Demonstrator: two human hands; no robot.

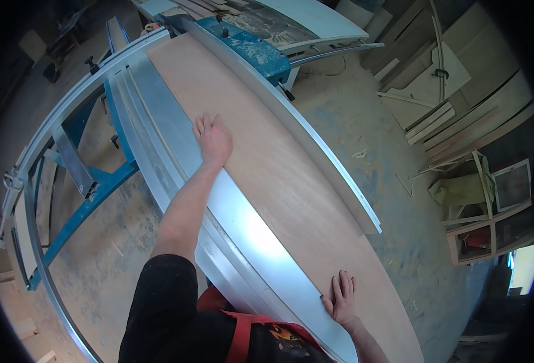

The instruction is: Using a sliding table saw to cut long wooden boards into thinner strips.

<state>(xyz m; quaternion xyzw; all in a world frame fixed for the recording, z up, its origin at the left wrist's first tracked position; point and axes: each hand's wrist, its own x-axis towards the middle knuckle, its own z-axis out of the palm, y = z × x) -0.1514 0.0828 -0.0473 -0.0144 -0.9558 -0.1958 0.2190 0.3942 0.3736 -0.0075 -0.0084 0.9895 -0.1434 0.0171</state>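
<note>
A long reddish-brown wooden board [291, 181] lies lengthwise on the bright aluminium sliding table [243, 224] of a panel saw. My left hand [214, 142] rests on the board near its left edge, about midway along, fingers stretched forward and nothing held. Farther back toward me and to the right, my right hand [341, 299] presses on the board with its fingers stretched out. The thumb side of that hand reaches the board's left edge. Along the right side of the board runs a metal rip fence [327, 151]. The far end of the board reaches the crosscut fence [125, 60].
A dusty blue machine housing [249, 48] stands beyond the fence, with offcuts [206, 9] behind it. A blue outrigger frame [85, 206] extends left. Wooden panels [485, 103] lean at the right, near a small wooden cabinet frame [491, 236]. Wood scraps lie on the floor [364, 127].
</note>
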